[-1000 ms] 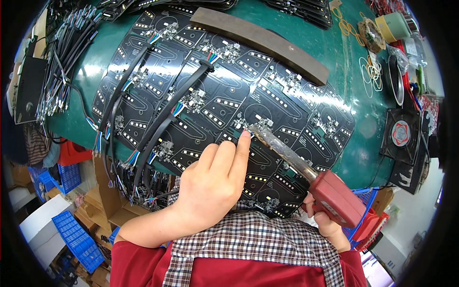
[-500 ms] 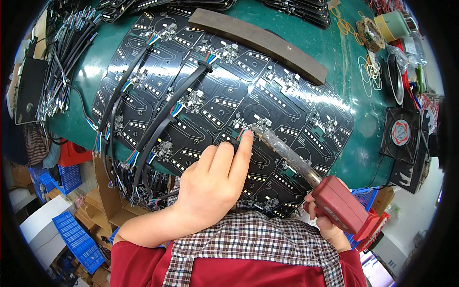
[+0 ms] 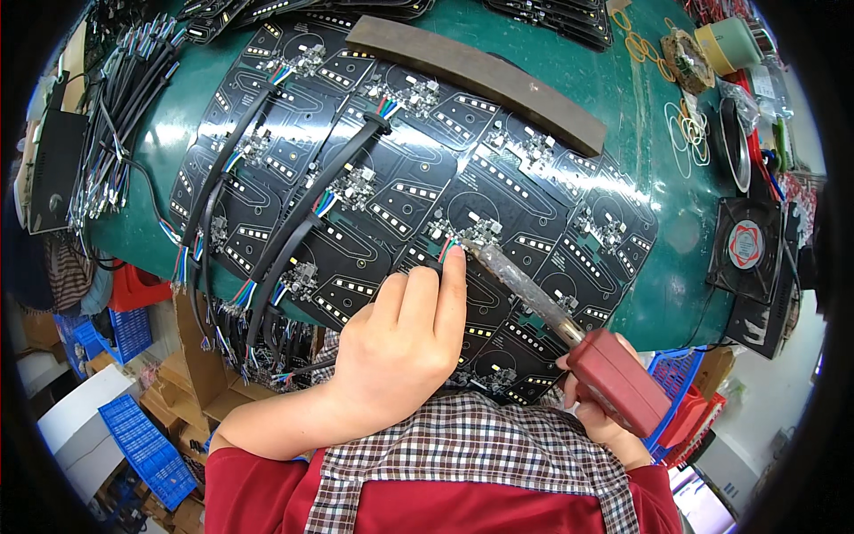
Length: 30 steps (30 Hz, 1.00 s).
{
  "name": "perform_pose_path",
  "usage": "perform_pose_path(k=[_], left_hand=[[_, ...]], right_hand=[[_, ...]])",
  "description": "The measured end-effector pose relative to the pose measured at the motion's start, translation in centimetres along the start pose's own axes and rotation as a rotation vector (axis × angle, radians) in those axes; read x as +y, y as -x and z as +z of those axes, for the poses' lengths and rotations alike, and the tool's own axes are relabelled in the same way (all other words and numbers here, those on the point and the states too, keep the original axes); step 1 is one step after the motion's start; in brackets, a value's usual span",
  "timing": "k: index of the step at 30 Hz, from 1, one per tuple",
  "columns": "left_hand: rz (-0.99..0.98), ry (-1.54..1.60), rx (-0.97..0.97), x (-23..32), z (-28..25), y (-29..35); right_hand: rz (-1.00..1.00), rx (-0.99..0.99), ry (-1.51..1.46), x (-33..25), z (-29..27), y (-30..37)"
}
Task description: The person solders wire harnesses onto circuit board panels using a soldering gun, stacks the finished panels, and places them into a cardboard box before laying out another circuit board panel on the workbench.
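Note:
Black circuit boards [image 3: 520, 209] lie joined in a sheet, with white LEDs and clusters of small parts. My left hand [image 3: 391, 343] is closed over the middle of the sheet, its index fingertip against thin coloured wires [image 3: 447, 248]. The rest of those wires is hidden beneath the fingers. My right hand [image 3: 598, 414] grips a soldering iron [image 3: 618, 378] by its red handle, partly hidden behind it. The iron's metal barrel slants up and left, its tip at the wire ends beside my left fingertip. Black cables [image 3: 316, 209] with coloured wires run across the boards on the left.
A dark metal bar [image 3: 480, 80] lies across the sheet's far edge. A bundle of cables [image 3: 133, 111] rests at the left of the green table [image 3: 680, 294]. At the right stand a small fan [image 3: 747, 249], a round solder-stained holder [image 3: 687, 62] and rubber bands [image 3: 636, 40].
The soldering iron and my right hand have shifted a little left and down. My left index fingertip has moved slightly left and nearer to me, still by the wires.

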State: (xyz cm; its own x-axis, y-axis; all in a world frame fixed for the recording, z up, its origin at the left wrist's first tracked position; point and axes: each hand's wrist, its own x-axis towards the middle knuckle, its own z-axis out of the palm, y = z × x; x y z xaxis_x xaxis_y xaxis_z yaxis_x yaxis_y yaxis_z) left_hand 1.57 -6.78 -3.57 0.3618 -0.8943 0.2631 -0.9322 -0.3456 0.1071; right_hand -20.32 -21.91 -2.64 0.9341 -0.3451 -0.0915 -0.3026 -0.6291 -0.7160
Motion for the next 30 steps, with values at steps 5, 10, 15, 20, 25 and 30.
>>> perform_pose_path(k=[5, 10, 15, 20, 25, 30], left_hand=[[-0.004, 0.009, -0.006, -0.1, 0.1, 0.2], [-0.010, 0.074, 0.072, -0.2, 0.6, 0.3], [-0.021, 0.074, 0.063, 0.0, 0.6, 0.3], [-0.028, 0.062, 0.037, 0.0, 0.3, 0.3], [-0.034, 0.055, 0.028, 0.0, 0.3, 0.2], [-0.036, 0.092, 0.053, 0.0, 0.5, 0.4]], right_hand=[[0.316, -0.066, -0.436, 0.3, -0.5, 1.5], [-0.108, -0.060, 0.128, 0.8, -0.6, 0.8], [-0.010, -0.076, -0.061, 0.5, -0.4, -0.1], [0.081, -0.111, -0.056, 0.1, -0.1, -0.4], [0.468, -0.091, -0.794, -1.0, -0.7, 0.3], [0.233, -0.081, -0.507, -0.1, -0.8, 0.7]])
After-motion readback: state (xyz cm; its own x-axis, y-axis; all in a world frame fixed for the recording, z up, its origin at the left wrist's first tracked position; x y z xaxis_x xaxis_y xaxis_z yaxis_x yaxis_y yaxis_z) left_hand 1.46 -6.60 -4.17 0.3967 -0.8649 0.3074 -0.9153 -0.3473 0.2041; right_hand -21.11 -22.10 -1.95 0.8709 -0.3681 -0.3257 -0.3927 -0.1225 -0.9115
